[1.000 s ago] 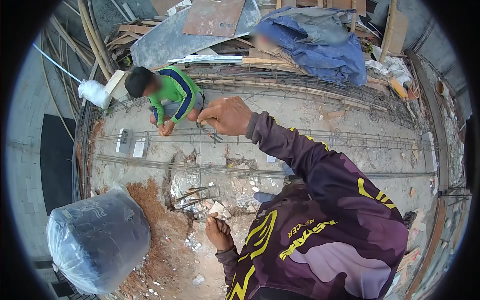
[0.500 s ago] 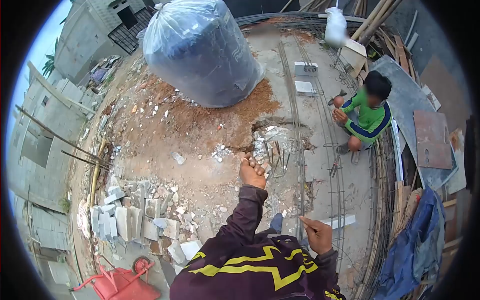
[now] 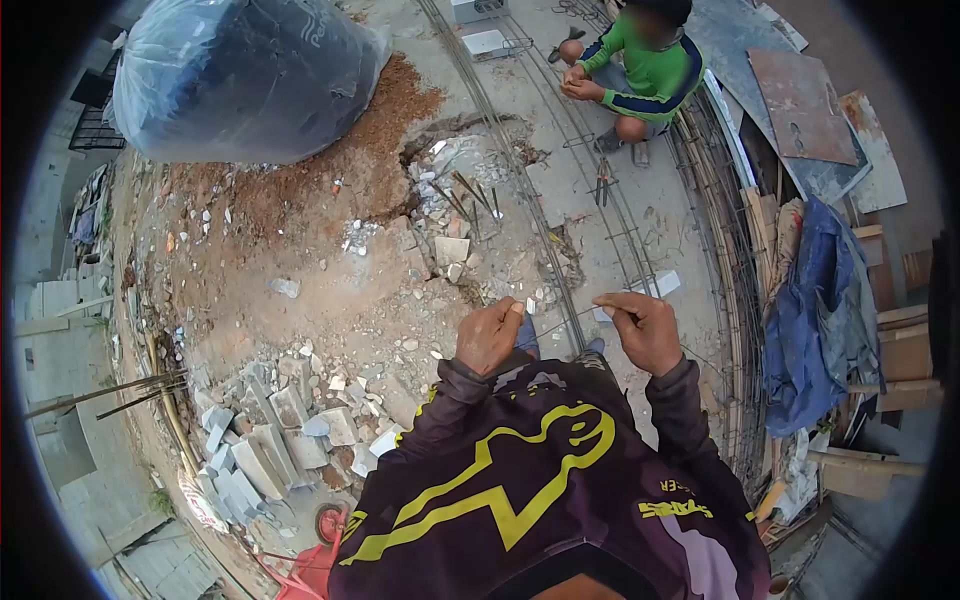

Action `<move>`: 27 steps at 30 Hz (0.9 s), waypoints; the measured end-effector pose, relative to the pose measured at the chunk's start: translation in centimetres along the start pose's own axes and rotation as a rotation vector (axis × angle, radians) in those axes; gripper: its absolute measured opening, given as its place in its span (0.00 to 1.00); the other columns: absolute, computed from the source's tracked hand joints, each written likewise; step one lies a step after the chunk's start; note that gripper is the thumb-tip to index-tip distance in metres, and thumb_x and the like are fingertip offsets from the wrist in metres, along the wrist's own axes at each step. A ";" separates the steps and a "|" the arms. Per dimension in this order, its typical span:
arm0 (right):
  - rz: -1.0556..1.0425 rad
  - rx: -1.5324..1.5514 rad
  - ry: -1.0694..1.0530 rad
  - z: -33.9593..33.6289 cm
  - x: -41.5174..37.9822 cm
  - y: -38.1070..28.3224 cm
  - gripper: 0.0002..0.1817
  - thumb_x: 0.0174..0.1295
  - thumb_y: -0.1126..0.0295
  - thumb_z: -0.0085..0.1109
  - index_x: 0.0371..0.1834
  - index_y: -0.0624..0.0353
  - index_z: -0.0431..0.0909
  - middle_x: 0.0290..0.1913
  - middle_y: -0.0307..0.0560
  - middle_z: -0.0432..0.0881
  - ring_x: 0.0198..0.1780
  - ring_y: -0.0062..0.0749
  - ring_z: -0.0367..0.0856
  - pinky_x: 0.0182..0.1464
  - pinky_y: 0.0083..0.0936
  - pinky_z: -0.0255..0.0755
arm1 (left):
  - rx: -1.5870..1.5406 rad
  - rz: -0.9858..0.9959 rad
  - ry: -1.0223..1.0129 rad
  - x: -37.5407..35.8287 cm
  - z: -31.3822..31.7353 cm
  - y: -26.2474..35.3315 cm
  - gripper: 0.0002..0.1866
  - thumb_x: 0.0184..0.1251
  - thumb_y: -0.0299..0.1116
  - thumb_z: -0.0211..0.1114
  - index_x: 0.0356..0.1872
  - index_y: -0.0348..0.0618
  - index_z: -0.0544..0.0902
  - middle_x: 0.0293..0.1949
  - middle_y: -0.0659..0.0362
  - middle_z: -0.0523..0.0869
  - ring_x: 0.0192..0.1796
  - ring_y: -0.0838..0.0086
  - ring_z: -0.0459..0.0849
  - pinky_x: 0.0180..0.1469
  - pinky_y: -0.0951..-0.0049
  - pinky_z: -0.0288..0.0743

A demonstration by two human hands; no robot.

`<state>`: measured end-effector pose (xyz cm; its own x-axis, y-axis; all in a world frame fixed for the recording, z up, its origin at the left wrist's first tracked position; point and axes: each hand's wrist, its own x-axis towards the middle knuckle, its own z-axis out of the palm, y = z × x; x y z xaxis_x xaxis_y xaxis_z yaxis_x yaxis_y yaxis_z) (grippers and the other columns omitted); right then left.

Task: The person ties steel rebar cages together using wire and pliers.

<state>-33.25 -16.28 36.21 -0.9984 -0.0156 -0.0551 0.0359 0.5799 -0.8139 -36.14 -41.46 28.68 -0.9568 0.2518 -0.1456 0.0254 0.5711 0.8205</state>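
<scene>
R hand (image 3: 645,328) & L hand (image 3: 488,336) both up in front of chest, a gap btwn them, backs of both mostly facing up. R hand: thumb & index pinched tight, prob. on a thin wire (image 3: 566,325), which looks to slant through the gap btwn the hands, v. faint. L hand: fingers curled closed, thumb along top; can't tell if it has the wire's other end. Below & just past the gap run long steel bars (image 3: 515,165), going away fwd; to their right, a bar cage (image 3: 628,232) lies on the concrete, w/ pliers (image 3: 602,186) on the ground nr it, fwd of R hand. White board (image 3: 660,284) just fwd of R hand, partly behind it. Further fwd of R hand, a co-worker in green top (image 3: 652,72) squats, own hands together. Fwd of L hand: broken hole (image 3: 440,165) w/ short rods (image 3: 466,200) sticking up at a tilt. Big plastic bag (image 3: 250,85) well fwd & left of L hand, on brown dirt. Left of L hand, broken blocks (image 3: 275,445) in a heap; red wheelbarrow (image 3: 308,572) back & left, partly cut off. Blue tarp (image 3: 820,315) well right of R hand, draped over wood.
</scene>
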 end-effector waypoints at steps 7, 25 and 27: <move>0.205 0.063 0.102 -2.3 1.2 2.8 0.09 0.62 0.75 0.61 0.43 0.62 0.86 0.39 0.52 0.89 0.38 0.30 0.87 0.41 0.24 0.76 | -0.226 0.146 -0.534 0.2 1.5 3.6 0.20 0.77 0.45 0.53 0.37 0.37 0.81 0.21 0.58 0.80 0.24 0.69 0.79 0.31 0.67 0.71; 0.162 0.465 -0.137 3.0 15.2 4.1 0.12 0.65 0.75 0.59 0.50 0.65 0.84 0.43 0.50 0.88 0.43 0.24 0.83 0.47 0.23 0.75 | -1.645 -0.314 0.328 18.9 2.7 3.9 0.16 0.80 0.45 0.49 0.49 0.41 0.74 0.33 0.59 0.83 0.32 0.70 0.84 0.45 0.67 0.84; 0.086 0.410 -0.205 2.8 19.3 5.6 0.14 0.65 0.73 0.59 0.53 0.61 0.83 0.41 0.53 0.88 0.40 0.25 0.85 0.44 0.23 0.76 | -1.800 -0.331 0.366 22.9 3.3 2.3 0.15 0.80 0.45 0.49 0.46 0.44 0.74 0.26 0.64 0.76 0.25 0.76 0.75 0.33 0.74 0.76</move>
<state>-52.18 -15.64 28.93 -0.9632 -0.1659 -0.2117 0.1738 0.2168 -0.9606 -57.04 -31.78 25.42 -0.8711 0.0190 -0.4907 -0.2153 -0.9128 0.3470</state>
